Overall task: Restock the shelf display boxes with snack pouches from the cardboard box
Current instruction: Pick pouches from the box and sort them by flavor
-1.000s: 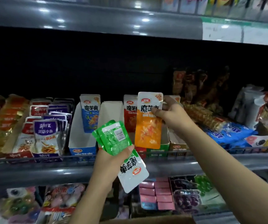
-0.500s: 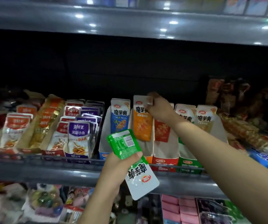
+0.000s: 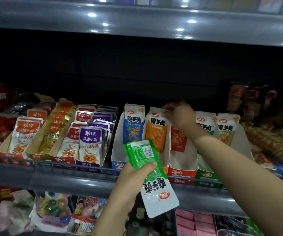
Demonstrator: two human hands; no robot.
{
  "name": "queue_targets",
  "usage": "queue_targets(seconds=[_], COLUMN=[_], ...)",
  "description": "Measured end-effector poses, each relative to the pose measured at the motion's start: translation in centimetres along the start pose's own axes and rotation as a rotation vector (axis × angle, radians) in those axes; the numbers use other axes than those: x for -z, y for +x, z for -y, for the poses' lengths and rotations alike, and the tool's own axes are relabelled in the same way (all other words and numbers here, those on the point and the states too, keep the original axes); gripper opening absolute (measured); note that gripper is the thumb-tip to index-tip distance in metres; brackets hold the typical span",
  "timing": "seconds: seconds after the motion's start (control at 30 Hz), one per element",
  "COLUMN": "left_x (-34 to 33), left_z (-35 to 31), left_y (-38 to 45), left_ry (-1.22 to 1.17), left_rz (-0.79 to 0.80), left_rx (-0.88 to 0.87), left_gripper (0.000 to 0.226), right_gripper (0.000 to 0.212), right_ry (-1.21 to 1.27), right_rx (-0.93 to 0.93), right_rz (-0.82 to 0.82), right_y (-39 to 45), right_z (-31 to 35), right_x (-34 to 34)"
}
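The right hand point(image 3: 180, 116) is pinching the top corner of the orange pouch point(image 3: 156, 132), which is standing upright in the orange display box point(image 3: 166, 150), second from the left in the row of five. The left hand point(image 3: 134, 178) is gripping a small stack of green pouches point(image 3: 147, 169) near the camera, in front of the shelf rail point(image 3: 69, 169); the stack is being held upside down, back labels facing the viewer. Working outward, the blue display box point(image 3: 116, 150) to the left is showing one blue pouch point(image 3: 133, 126) at its far end, the red display box point(image 3: 182, 160) is showing a red pouch point(image 3: 178, 138) behind the right forearm, and the green display box point(image 3: 205, 169) is showing a pouch top point(image 3: 204, 121) at the far end. Every box appears largely unfilled toward the near end. Judged from this layout, the orange pouch is being seated, the green pouches are awaiting placement, and most of the restocking is remaining. The cardboard supply box is not appearing in view.
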State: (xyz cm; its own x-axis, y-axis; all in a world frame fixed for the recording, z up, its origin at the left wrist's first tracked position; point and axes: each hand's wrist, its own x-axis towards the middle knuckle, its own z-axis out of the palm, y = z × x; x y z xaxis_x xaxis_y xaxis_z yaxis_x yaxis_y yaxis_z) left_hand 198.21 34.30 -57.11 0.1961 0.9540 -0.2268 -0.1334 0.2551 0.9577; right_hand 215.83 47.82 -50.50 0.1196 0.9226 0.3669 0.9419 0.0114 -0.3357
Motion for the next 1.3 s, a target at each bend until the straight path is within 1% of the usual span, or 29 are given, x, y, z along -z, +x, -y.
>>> queue_targets(seconds=[0.07,0.2,0.3,0.43,0.53,0.6,0.63,0.7,0.77,0.83,0.9,0.93,1.0,1.03,1.1,1.17,1.2,1.3], left_x=[-0.1,-0.1,-0.1,-0.1,-0.1,-0.1,-0.1,-0.1,-0.1,-0.3,-0.5,-0.8,-1.4,-1.8,-2.7,-3.2,-3.5,-3.8], left_z=[-0.1,-0.3,-0.4,-0.4,-0.4,-0.4,-0.5,-0.5,-0.5,-0.5,-0.5,-0.5,-0.4,-0.4,-0.3,-0.1,0.1,0.4], left_y=[-0.2,-0.4,-0.5,-0.5,-0.7,-0.8,-0.9,-1.0,-1.1,-1.1,-1.3,-1.5,-2.0,-2.3,-2.8,-3.2,-3.2,-3.4], left_ry=[-0.023,-0.029,-0.020,0.006,0.027,0.033,0.033,0.044,0.066,0.121,0.193,0.216,0.234,0.223,0.162,0.088,0.069,0.023], left_rz=[0.007,0.021,0.029,0.040,0.048,0.055,0.058,0.073,0.101,0.145,0.199,0.231,0.311,0.349,0.391,0.425,0.455,0.540], left_rx=[0.018,0.008,0.005,-0.013,-0.043,-0.077,-0.099,-0.148,-0.183,-0.202,-0.212,-0.211,-0.213,-0.217,-0.198,-0.132,-0.106,-0.041], left_gripper=[0.007,0.007,0.007,0.008,0.008,0.008,0.008,0.012,0.016,0.022,0.028,0.029,0.030,0.029,0.024,0.026,0.028,0.040], right_gripper=[0.030,0.024,0.023,0.035,0.035,0.026,0.021,0.021,0.032,0.044,0.044,0.036,0.018,0.018,0.026,0.034,0.035,0.024], right_ry=[-0.016,-0.058,-0.093,-0.109,-0.012,0.146,0.243,0.417,0.499,0.548,0.618,0.657,0.770,0.842,0.952,1.032,1.069,1.074], right_rx=[-0.002,-0.004,-0.027,-0.043,-0.021,0.031,0.051,0.022,-0.045,-0.055,-0.005,0.014,-0.033,-0.089,-0.195,-0.264,-0.296,-0.337], right_rz=[-0.013,-0.052,-0.050,-0.028,-0.089,-0.134,-0.122,-0.004,0.189,0.395,0.568,0.603,0.577,0.540,0.447,0.364,0.320,0.191], right_y=[0.0,0.0,0.4,0.3,-0.9,-2.2,-3.1,-5.5,-8.0,-10.4,-12.3,-13.0,-14.4,-15.1,-16.2,-17.1,-17.5,-18.6], right_z=[0.1,0.5,0.7,1.0,1.0,0.9,1.0,1.4,1.6,1.1,0.2,-0.4,-1.5,-1.9,-2.9,-3.7,-4.1,-4.9], right_x=[0.0,0.1,0.3,0.3,0.7,1.1,1.5,2.3,3.4,4.5,5.4,5.4,5.3,5.3,5.6,6.1,6.3,6.5])
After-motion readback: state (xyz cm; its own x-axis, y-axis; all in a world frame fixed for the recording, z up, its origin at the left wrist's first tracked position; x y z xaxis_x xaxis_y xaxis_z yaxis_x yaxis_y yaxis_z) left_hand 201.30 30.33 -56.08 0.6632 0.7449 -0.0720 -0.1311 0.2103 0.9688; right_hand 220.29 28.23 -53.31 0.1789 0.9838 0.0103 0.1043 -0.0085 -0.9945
